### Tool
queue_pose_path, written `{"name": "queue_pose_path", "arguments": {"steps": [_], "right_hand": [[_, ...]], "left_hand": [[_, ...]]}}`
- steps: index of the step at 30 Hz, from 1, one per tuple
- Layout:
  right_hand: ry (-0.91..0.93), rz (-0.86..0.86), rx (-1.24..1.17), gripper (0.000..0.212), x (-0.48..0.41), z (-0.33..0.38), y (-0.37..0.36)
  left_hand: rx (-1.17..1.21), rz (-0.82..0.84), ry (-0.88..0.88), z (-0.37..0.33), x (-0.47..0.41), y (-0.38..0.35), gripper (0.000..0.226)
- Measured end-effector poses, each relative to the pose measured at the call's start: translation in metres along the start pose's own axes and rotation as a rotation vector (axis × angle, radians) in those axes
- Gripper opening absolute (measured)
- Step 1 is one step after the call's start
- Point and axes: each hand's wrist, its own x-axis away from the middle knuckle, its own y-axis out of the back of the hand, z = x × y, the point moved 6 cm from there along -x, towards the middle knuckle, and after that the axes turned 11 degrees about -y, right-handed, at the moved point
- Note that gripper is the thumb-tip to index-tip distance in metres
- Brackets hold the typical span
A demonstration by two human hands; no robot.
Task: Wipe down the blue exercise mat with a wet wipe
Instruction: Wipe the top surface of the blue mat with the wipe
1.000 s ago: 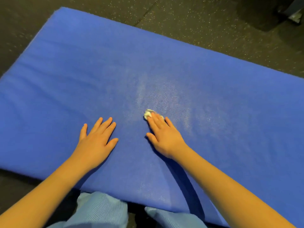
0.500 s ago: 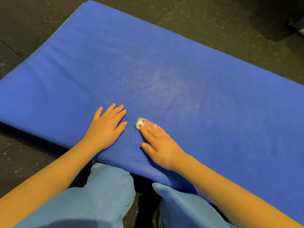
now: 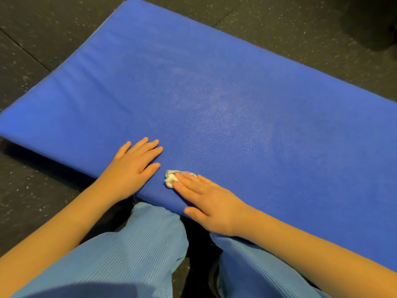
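Right at the middle of the view, the blue exercise mat [image 3: 236, 93] lies flat on a dark speckled floor [image 3: 43, 39]. Its long axis runs from about 10 o'clock to 4 o'clock. 1 short end faces 10 o'clock, and the other end runs out of frame at 4 o'clock. A paler, speckled sheen shows on the mat's surface around the middle.

The wet wipe [image 3: 170, 179] is a small crumpled white wad on top of the mat, close to the near long edge, at about 7 o'clock from the centre of the view. Part of it is hidden under fingers, so I cannot tell which way it lies.

The right hand [image 3: 208, 203] lies palm down with straight fingers pointing toward 10 o'clock. Its fingertips press on the wipe and nothing is curled round it. The thumb rests at the mat's near edge.

The left hand [image 3: 133, 166] is flat on the mat just beside the wipe, at its 10 o'clock, not touching it. Its fingers are spread and relaxed, point toward 1 o'clock, and hold nothing.

At 6 o'clock, 2 legs in light blue ribbed trousers [image 3: 133, 254] sit against the mat's near edge. A dark bulky object [image 3: 369, 20], too dim to identify, stands at 1 o'clock.
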Motion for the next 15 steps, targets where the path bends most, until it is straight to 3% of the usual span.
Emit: {"name": "queue_pose_path", "arguments": {"steps": [4,7,11,15], "right_hand": [[-0.150,-0.047,0.009,0.076,-0.008,-0.012,0.010],[-0.071,-0.066,-0.038,0.087,-0.002,0.005,0.002],[-0.034,-0.089,0.191,0.109,0.008,0.003,0.002],[-0.112,-0.103,0.206,0.102,0.006,0.012,0.001]], "left_hand": [[0.016,0.033,0.014,0.009,0.011,0.007,0.084],[0.015,0.112,0.006,0.017,0.023,0.015,0.087],[-0.143,0.357,-0.011,0.040,0.040,0.025,0.111],[-0.403,0.275,-0.173,0.041,0.036,0.028,0.107]]}}
